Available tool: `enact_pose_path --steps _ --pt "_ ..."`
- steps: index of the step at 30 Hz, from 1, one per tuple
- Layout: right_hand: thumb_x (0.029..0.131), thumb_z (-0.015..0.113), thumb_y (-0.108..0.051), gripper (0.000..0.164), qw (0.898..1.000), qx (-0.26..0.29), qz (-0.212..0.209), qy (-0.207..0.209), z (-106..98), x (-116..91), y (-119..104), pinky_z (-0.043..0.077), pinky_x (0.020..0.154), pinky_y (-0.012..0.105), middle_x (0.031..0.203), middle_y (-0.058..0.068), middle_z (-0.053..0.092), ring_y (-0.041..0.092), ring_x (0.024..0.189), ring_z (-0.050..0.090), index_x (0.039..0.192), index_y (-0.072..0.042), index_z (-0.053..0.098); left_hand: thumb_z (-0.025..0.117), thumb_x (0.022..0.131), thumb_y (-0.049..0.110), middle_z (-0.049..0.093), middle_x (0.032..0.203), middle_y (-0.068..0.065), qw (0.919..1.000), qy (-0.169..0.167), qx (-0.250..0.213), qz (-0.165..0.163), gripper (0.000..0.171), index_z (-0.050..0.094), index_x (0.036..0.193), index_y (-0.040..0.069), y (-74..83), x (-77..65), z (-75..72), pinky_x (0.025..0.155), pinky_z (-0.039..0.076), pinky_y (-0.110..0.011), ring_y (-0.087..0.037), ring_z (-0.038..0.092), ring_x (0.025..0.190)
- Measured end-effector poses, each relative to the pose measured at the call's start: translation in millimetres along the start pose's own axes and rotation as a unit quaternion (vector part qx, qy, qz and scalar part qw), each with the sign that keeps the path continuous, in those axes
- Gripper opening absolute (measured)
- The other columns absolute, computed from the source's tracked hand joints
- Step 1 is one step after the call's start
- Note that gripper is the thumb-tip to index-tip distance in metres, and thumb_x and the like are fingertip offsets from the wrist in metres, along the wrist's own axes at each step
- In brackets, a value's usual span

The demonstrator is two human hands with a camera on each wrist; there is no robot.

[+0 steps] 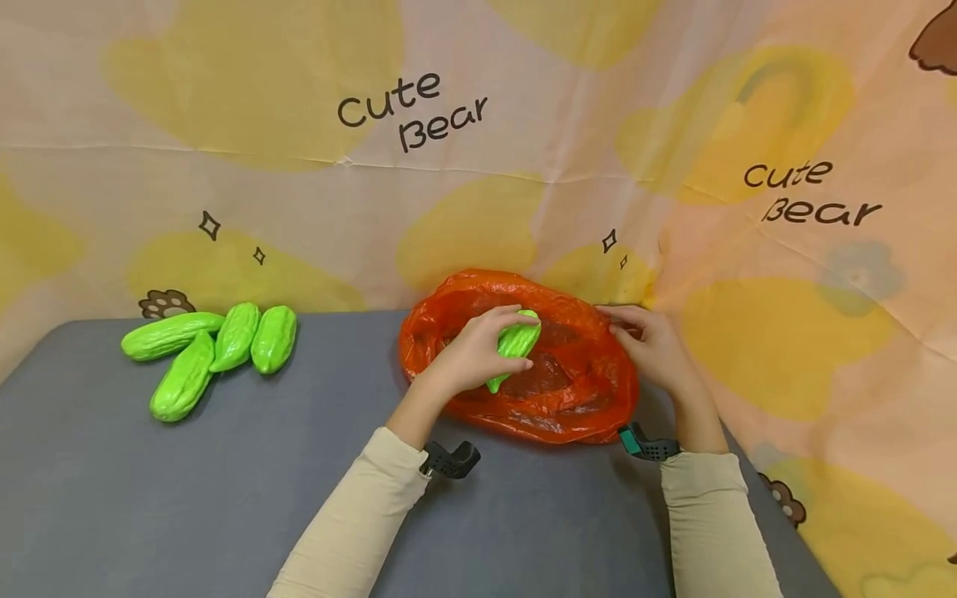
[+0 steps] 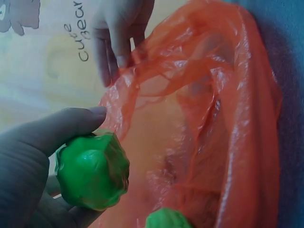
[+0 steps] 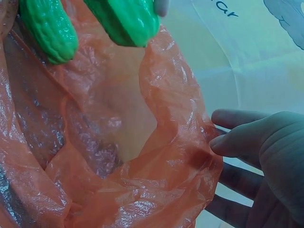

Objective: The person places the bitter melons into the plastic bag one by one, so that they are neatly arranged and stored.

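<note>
My left hand holds a glossy, ridged green bitter melon over the open mouth of a red-orange plastic bag. Thumb and fingers wrap its sides, and its blunt end faces the left wrist camera. At the bag's right rim, my right hand pinches the thin plastic between thumb and fingers; part of the fingers lies behind the film. A second bitter melon lies inside the bag, its tip also in the left wrist view; my left hand hides it in the head view.
Several more bitter melons lie grouped on the grey table at the far left. A patterned cloth hangs along the back and right sides, close behind the bag. Dark camera mounts sit on both wrists.
</note>
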State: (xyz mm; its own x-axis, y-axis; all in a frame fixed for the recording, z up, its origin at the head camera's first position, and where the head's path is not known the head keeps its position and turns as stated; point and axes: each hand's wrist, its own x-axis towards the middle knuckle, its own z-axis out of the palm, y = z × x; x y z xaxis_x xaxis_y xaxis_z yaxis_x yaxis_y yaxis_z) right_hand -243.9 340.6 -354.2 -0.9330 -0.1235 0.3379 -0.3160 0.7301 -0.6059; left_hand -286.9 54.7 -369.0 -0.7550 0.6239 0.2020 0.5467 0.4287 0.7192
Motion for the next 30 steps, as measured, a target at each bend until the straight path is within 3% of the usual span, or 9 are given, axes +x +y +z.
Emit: enact_pose_path --steps 10,15,30 --pt "0.099 0.058 0.002 0.034 1.0 0.003 -0.006 0.008 -0.1 -1.3 1.1 0.045 0.079 0.001 0.127 0.022 0.069 0.036 0.105 0.069 0.13 -0.005 0.069 0.08 0.086 0.021 0.046 0.157 -0.012 1.0 0.004 -0.001 -0.007 0.057 0.061 0.14 0.018 -5.5 1.6 8.5 0.103 0.053 -0.043 -0.031 0.052 0.136" --pt "0.099 0.058 0.001 0.033 1.0 0.005 -0.003 0.005 0.3 -1.1 -0.8 0.045 0.08 0.001 0.127 0.022 0.068 0.036 0.106 0.069 0.13 -0.005 0.069 0.08 0.086 0.021 0.045 0.157 -0.012 0.9997 0.002 -0.001 -0.025 0.058 0.06 0.141 0.018 -10.6 0.9 11.6 0.103 0.054 -0.044 -0.032 0.053 0.136" --pt "0.098 0.059 0.002 0.033 1.0 0.01 -0.004 0.006 1.3 0.1 -1.0 0.046 0.08 0.002 0.126 0.02 0.07 0.032 0.106 0.069 0.128 -0.004 0.07 0.08 0.087 0.025 0.047 0.156 -0.01 0.9991 0.01 0.003 -0.04 0.059 0.059 0.142 0.019 -16.0 1.5 18.7 0.103 0.053 -0.044 -0.031 0.056 0.132"
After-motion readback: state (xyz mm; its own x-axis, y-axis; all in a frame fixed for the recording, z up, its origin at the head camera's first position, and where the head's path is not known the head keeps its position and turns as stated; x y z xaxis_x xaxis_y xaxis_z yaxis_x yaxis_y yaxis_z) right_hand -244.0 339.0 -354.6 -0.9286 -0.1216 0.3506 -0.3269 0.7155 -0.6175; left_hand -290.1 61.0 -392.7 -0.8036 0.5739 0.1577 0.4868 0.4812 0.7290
